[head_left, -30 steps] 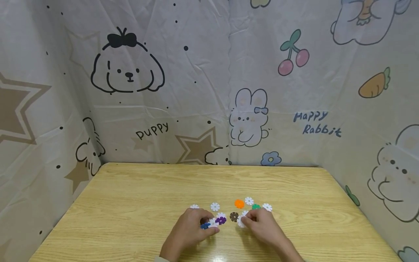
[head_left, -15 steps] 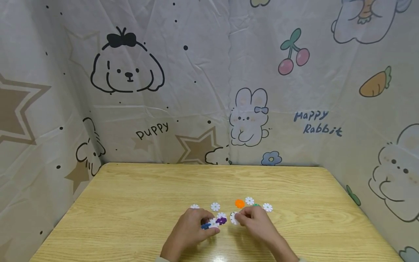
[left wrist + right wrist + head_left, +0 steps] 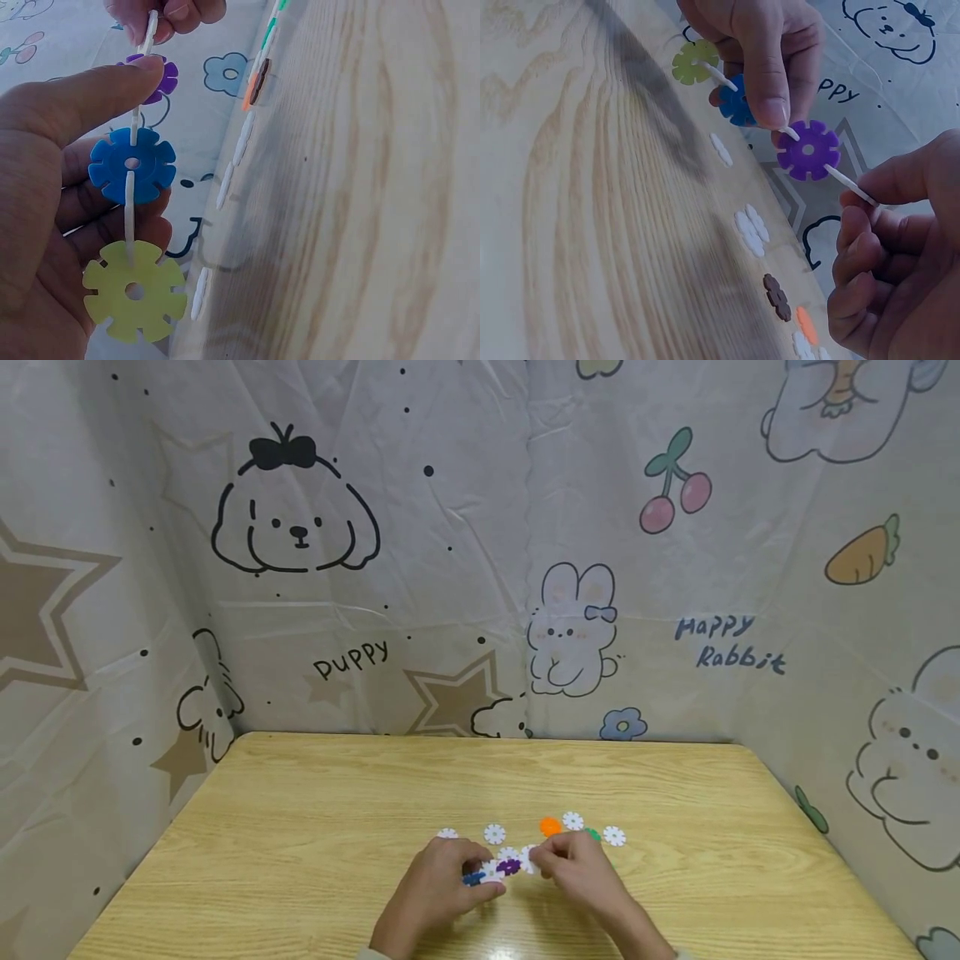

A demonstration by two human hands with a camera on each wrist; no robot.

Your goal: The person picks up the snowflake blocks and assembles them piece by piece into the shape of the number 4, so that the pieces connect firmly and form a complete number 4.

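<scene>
My left hand holds a chain of slotted plastic snowflake discs. In the left wrist view the chain runs from a yellow disc through a white disc seen edge-on to a blue disc, then another white one and a purple disc. The left thumb lies across the chain between blue and purple. My right hand pinches a further white disc between thumb and fingers. That disc's edge is right at a slot of the purple disc, on the chain's right end.
Loose discs lie on the wooden table beyond the hands: an orange disc, a green disc, a brown disc and several white ones, including a white disc at the right. A printed cloth hangs behind.
My right hand has moved left with its white disc, from beside the brown disc up to the purple disc. The left hand and its chain have stayed nearly still.
</scene>
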